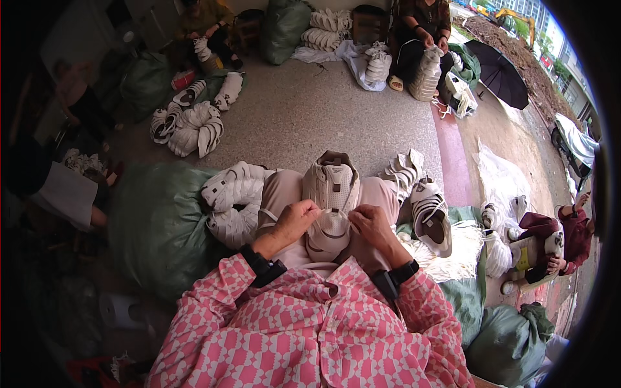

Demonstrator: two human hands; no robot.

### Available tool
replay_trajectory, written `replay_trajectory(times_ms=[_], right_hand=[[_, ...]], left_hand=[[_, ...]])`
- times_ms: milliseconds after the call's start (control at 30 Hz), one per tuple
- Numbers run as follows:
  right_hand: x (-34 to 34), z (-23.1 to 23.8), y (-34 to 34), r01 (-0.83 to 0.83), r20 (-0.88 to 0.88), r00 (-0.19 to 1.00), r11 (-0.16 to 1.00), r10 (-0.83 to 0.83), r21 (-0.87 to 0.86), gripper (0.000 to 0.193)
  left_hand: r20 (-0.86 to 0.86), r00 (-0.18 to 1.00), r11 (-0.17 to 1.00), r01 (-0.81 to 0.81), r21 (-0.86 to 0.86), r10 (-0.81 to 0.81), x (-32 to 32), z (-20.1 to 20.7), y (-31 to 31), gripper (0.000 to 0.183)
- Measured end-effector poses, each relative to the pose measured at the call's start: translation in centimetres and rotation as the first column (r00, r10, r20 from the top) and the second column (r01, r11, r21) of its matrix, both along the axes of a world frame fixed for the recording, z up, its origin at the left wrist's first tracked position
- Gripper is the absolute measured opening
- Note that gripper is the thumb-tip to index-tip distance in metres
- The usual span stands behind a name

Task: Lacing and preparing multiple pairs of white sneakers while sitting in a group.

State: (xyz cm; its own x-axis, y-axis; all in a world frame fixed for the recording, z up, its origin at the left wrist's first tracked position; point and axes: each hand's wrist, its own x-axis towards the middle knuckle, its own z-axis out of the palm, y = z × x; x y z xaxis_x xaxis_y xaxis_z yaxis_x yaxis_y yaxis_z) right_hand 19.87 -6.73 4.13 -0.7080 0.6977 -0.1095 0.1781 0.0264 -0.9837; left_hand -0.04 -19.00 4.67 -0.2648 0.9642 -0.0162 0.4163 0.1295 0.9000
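A stack of white shoe uppers point(332, 181) lies across my lap, its open collar pointing away from me. At the near end of the top upper, my left hand point(299, 218) pinches a thin white shoelace at the left edge of the eyelet rows. A loose strand of lace hangs over my left thigh. Opposite it, my right hand point(371, 224) is closed in a pinch on the lace at the right edge. The fingertips partly hide the lace. Dark bands with small boxes are strapped round both my wrists.
More white uppers point(234, 202) are stacked by my left thigh, beside a large green sack point(158, 226). On my right lie a laced shoe upper point(431, 220) and a bundle of white laces point(446, 252). Co-workers sit further off among uppers, sacks and a black umbrella point(498, 72).
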Motion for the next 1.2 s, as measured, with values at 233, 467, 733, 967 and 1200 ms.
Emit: replay_trajectory(times_ms=[233, 467, 733, 967, 1200], right_hand=[[-1.2, -0.3, -0.1, 0.015, 0.014, 1.0, 1.0, -0.015, -0.005, 0.022], [-0.1, 2.4, 0.6, -0.089, 0.081, 0.995, 0.88, 0.057, 0.467, 0.013], [-0.8, 4.2, 3.4, -0.346, 0.286, 0.937, 0.435, 0.2, 0.831, 0.028], [-1.7, 5.5, 4.1, -0.547, 0.496, 0.837, 0.296, 0.232, 0.783, 0.034], [-1.9, 5.7, 3.6, -0.489, 0.439, 0.869, 0.265, 0.229, 0.831, 0.031]], left_hand=[[-0.036, 0.999, 0.999, -0.04, 0.011, 0.04, 0.3, 0.3, 0.5, 0.018], [-0.204, 0.976, 0.994, -0.066, 0.081, 0.082, 0.8, 1.1, 1.1, 0.018], [-0.489, 0.872, 0.995, 0.032, 0.089, 0.016, 1.0, 2.6, 3.4, 0.013], [-0.803, 0.585, 0.896, 0.409, 0.172, -0.113, -0.3, 6.6, 3.5, 0.023], [-0.798, 0.358, 0.809, 0.531, -0.252, -0.484, -1.2, 9.2, 4.8, 0.037]])
